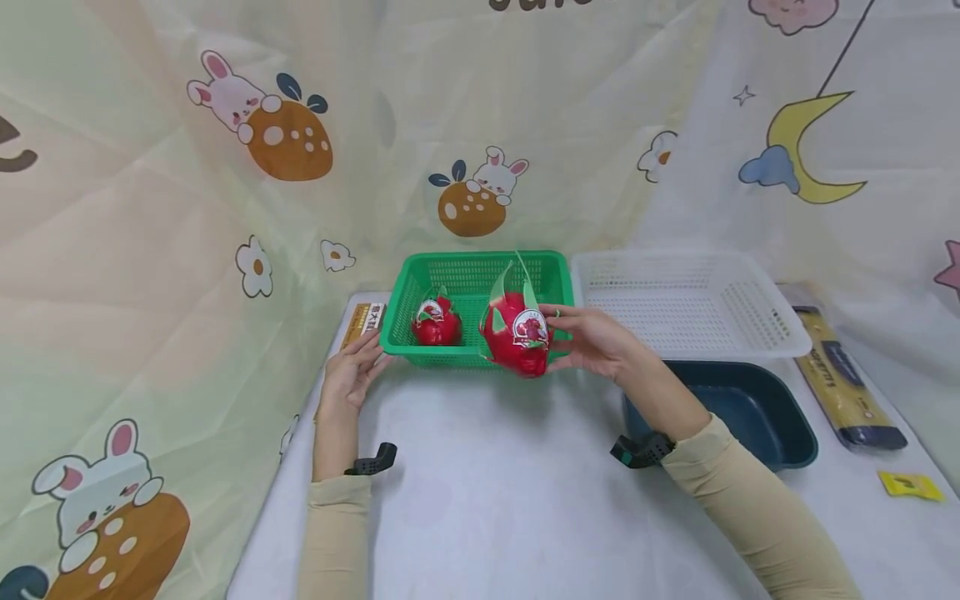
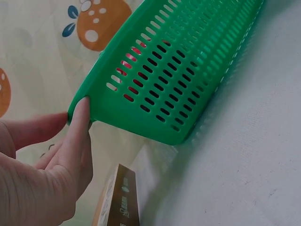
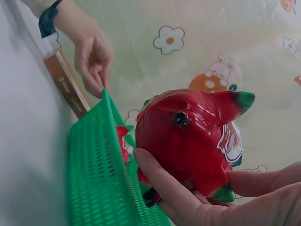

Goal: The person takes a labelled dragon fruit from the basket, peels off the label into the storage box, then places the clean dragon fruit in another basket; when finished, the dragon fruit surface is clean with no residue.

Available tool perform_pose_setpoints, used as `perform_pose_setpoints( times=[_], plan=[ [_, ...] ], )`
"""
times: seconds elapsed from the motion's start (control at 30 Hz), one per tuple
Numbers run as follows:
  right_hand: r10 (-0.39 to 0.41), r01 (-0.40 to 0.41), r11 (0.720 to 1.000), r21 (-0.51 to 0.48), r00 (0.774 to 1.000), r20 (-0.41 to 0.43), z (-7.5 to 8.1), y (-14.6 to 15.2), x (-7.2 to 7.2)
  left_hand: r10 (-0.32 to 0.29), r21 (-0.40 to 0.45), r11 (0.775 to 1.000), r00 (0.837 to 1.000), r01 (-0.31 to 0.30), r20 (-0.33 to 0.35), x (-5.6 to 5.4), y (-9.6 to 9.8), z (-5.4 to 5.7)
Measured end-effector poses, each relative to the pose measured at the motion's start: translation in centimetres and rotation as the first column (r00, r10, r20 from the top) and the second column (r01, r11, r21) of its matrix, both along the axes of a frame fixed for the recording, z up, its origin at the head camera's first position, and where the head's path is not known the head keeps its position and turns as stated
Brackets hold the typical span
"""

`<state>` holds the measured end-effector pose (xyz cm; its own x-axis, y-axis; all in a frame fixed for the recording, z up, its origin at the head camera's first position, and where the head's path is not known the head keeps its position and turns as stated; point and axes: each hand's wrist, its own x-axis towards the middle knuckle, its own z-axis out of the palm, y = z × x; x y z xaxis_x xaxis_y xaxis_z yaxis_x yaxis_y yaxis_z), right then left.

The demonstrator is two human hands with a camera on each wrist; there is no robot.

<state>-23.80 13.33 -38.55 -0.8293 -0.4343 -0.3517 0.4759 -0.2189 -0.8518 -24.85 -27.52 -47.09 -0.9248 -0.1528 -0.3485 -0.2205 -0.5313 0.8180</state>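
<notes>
Dragonfruit (image 1: pixel 512 340) in right fingers (image 3: pixel 167 181); left fingers (image 2: pixel 79 127) pinch green basket (image 1: pixel 450 354).

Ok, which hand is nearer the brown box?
The left hand: it pinches the green basket beside the brown box. The right hand holds a dragon fruit farther away, toward the basket's right end.

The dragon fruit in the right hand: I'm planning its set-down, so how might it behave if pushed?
The dragon fruit may be slippery, since it looks glossy. Its rounded body would probably roll, though the jutting scales might check it. The long, thin green tips likely bend easily.
</notes>
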Motion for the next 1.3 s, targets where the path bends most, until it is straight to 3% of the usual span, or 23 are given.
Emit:
perform_pose_setpoints(
  times=[0.4,0.73,1.0,1.3],
  plan=[
    [0.018,-0.018,0.999,-0.044,1.000,-0.004,-2.8,1.2,5.2,-0.023,0.021,0.999,0.999,0.024,-0.021,-0.2,-0.2,0.1],
    [0.019,-0.019,1.000,0.006,1.000,0.012,-5.7,2.6,9.0,-0.006,0.049,0.999,1.000,0.005,0.010,-0.4,0.0,0.0],
    [0.034,-0.034,0.999,0.014,0.999,0.016,-8.0,2.6,10.6,0.007,0.055,0.998,1.000,-0.007,0.006,-0.5,-0.1,-0.1],
    [-0.047,0.047,0.993,0.108,0.999,-0.010,-10.0,1.9,11.7,0.001,0.067,0.998,1.000,-0.002,0.009,-0.5,-0.1,-0.3]
  ],
)
